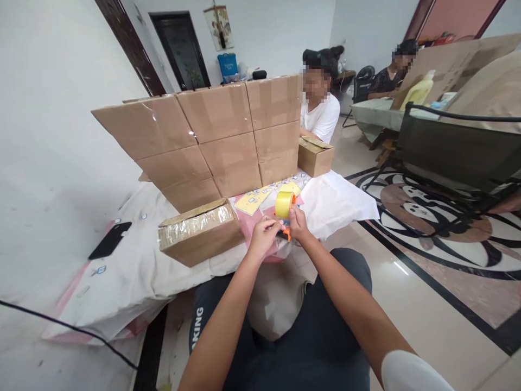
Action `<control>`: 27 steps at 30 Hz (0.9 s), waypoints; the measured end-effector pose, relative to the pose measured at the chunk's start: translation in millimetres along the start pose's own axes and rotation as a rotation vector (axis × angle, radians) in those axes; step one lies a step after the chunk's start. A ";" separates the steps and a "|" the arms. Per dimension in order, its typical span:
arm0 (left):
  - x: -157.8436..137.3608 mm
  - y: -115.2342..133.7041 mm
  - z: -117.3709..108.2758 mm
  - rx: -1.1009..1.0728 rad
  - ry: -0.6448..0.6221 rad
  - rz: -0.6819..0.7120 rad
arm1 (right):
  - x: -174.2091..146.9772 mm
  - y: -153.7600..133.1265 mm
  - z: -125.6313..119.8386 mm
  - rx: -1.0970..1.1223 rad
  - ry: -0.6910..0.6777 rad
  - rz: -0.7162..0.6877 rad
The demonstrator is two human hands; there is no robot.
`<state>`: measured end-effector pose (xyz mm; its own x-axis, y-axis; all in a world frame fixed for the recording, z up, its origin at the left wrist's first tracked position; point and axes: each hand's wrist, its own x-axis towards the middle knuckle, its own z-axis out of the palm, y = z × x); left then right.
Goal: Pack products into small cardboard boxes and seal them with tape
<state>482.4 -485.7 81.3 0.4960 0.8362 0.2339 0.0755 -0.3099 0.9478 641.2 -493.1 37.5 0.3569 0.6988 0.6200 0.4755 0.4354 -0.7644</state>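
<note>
Gripping the tape dispenser [283, 205] above near edge of surface [146, 274], right hand [298, 223] probably steadies it for left hand [265, 234], fingertips pressed together.

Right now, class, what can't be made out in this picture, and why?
Head view:
Orange tape holder: partly covered by right hand.
Whether the left hand pinches anything: too small.
Inside the left box: cardboard hides it.
The cardboard wall: its front hides the back.
Sleeve: cut by bottom edge.
</note>
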 end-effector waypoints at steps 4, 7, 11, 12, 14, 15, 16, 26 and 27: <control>-27.3 0.4 3.1 -0.057 0.012 -0.064 | 10.0 -2.7 -1.8 0.057 0.192 0.113; -44.4 0.7 0.2 -0.059 -0.005 -0.088 | 19.4 -12.2 -6.3 0.144 0.347 0.171; -52.6 -3.4 -5.5 -0.033 -0.004 -0.114 | 22.2 -25.9 -6.7 0.275 0.346 0.220; -53.5 -5.4 -6.4 -0.024 0.000 -0.120 | 20.9 -29.0 -4.9 0.297 0.356 0.236; -55.4 -9.9 -7.2 -0.003 0.011 -0.128 | 17.3 -34.9 0.3 0.323 0.374 0.271; -56.6 -12.2 -7.0 0.007 0.019 -0.129 | 15.4 -37.7 3.4 0.329 0.370 0.287; -57.9 -14.5 -6.6 0.016 0.028 -0.129 | 13.7 -40.5 6.5 0.335 0.359 0.299; -71.1 -28.6 -1.9 -0.012 0.135 -0.123 | 8.4 -29.9 21.1 0.302 0.274 0.256; -71.2 -29.7 -2.8 -0.015 0.159 -0.093 | 8.2 -26.8 23.4 0.297 0.252 0.256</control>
<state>442.5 -534.7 37.1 0.3444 0.9223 0.1753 0.1015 -0.2222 0.9697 612.5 -485.8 58.8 0.6346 0.6612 0.4001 0.1087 0.4362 -0.8932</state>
